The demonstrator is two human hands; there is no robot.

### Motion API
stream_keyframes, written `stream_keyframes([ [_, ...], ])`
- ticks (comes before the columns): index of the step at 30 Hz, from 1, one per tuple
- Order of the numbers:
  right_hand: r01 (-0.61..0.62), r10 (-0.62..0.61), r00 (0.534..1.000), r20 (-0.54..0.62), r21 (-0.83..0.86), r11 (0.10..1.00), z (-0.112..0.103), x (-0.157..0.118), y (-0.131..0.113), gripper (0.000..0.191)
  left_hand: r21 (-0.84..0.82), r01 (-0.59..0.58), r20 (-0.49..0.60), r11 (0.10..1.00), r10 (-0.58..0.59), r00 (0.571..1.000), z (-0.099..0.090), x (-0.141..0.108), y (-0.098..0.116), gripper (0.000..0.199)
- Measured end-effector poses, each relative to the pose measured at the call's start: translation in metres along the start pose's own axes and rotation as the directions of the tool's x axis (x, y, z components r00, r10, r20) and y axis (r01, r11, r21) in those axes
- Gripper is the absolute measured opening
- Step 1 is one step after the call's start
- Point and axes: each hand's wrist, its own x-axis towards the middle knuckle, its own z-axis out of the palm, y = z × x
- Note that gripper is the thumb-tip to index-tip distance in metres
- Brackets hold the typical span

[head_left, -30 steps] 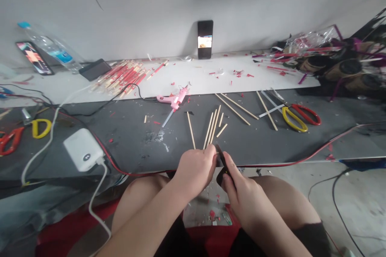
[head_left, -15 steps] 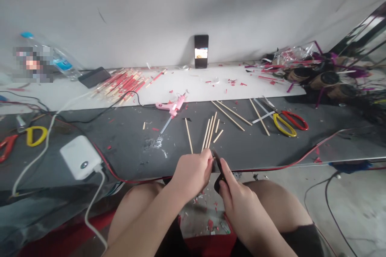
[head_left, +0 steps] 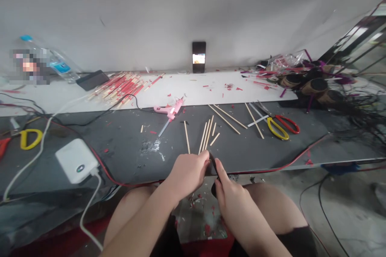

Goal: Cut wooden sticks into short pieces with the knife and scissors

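Note:
At the table's front edge, my left hand is closed, thumb and fingers pressed together; what it grips is hidden. Right beside it, my right hand is wrapped round the black handle of a knife, whose dark blade reaches the left hand's thumb. Just beyond my left hand lie several thin pale wooden sticks, their near ends hidden behind it. Another stick lies to their left, and two short cut pieces to their right. Longer sticks lie farther back.
On the grey table are a pink glue gun, yellow-and-red scissors and a white power bank with a cable. Red-wrapped sticks lie at the back left, a phone leans against the wall, and dark-ended rolls are heaped right.
The view has shifted slightly. The knife blade now sits closer against my left thumb, and its angle has changed a little. Both hands keep their grip; the sticks on the table lie unchanged.

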Motion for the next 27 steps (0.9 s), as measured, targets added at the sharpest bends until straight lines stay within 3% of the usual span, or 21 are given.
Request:
stream_keyframes([
  [10, -0.037, 0.038, 0.996, 0.080, -0.010, 0.999, -0.013, 0.006, -0.004, 0.058, 0.047, -0.012, -0.034, 0.999, 0.014, 0.999, 0.001, 0.001, 0.000, 0.014],
  [18, 0.028, -0.030, 0.999, -0.045, -0.045, 0.999, 0.000, 0.005, 0.001, 0.058, -0.002, 0.017, -0.104, 1.000, -0.017, 0.994, 0.007, -0.004, 0.001, 0.024],
  [27, 0.031, -0.031, 0.998, -0.058, 0.007, 0.999, 0.001, 0.003, 0.004, 0.058, 0.022, 0.008, -0.057, 1.000, -0.006, 0.998, 0.005, -0.003, 0.003, 0.023],
])
